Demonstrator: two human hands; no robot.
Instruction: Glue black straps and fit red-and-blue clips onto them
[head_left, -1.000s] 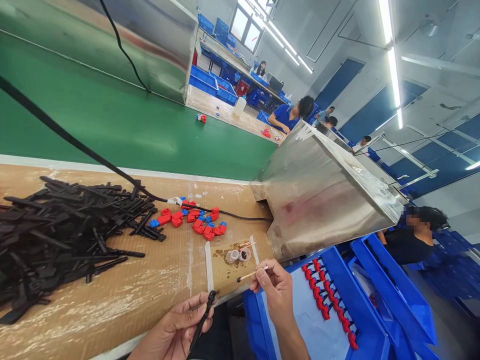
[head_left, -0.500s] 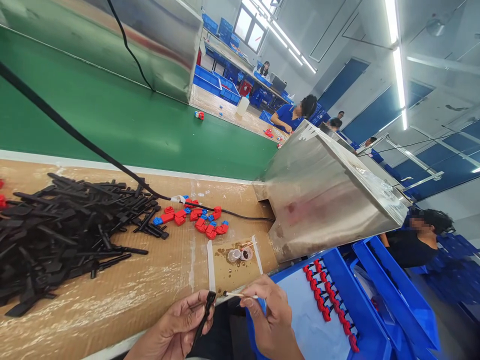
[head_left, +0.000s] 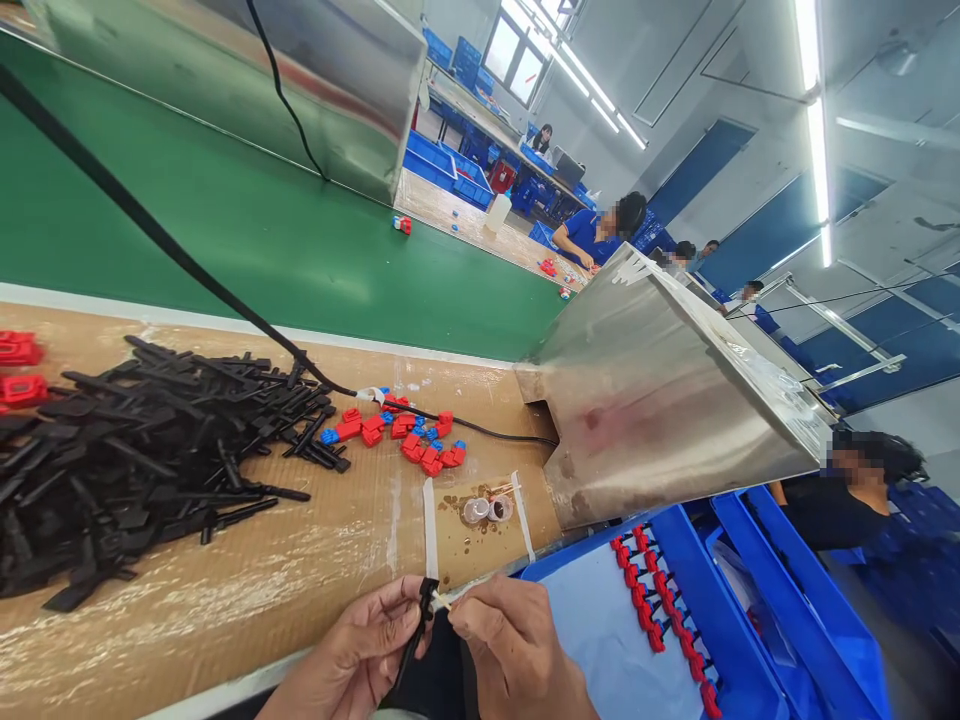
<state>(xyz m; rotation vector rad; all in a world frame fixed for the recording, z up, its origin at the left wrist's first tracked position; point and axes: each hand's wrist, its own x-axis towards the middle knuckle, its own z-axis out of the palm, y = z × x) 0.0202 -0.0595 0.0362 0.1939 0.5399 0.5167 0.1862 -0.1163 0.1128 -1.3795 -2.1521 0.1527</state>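
My left hand point(head_left: 364, 640) is closed around a slim black plastic part point(head_left: 410, 645), its blocky end pointing up past the fingertips. In my right hand point(head_left: 517, 640) is a thin whitish swab stick point(head_left: 442, 601), pinched near its end. The stick's tip meets the upper end of the black part, or lies very close to it; fingers hide most of the stick. Beyond the hands, two small clear cups stand on a wet patch between white tape strips. The left cup point(head_left: 475, 512) looks pale; dark stuff lies in the right cup point(head_left: 500, 509).
At left lies a big pile of black parts point(head_left: 172, 460). Red and blue pieces point(head_left: 431, 450) sit by a black cable point(head_left: 225, 300). A metal housing point(head_left: 637, 400) rises at right. Below it, a blue tray point(head_left: 585, 640) holds rows of red pieces. A green belt point(head_left: 262, 270) runs behind.
My right hand has moved left and turned, bringing the swab stick's tip from a short gap away up to the black part. My left hand stays nearly in place. The view has shifted slightly.
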